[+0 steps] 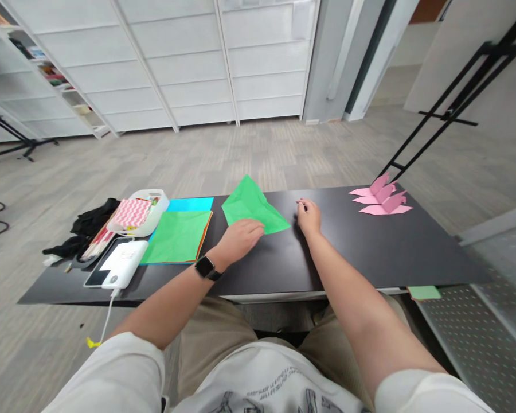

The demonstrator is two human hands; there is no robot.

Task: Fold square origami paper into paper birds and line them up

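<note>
A creased green sheet of origami paper [245, 201] is in front of me, its top corner reaching past the table's far edge. My left hand [241, 238], with a black watch on the wrist, is closed over the paper's near edge; the thumb is hidden. Just right of the paper's right-hand corner is my right hand [309, 218], fingers curled in and apart from the sheet. I see nothing in it. Farther right, several folded pink paper figures [382, 198] stand in overlapping rows on the dark table [348, 258].
On the left lies a stack of green paper [176, 235] over blue and orange sheets. Beside it are a white basket [157, 212] with a pink-patterned item, a white power bank [124, 264] with a cable, a phone [98, 276] and black cloth [94, 221].
</note>
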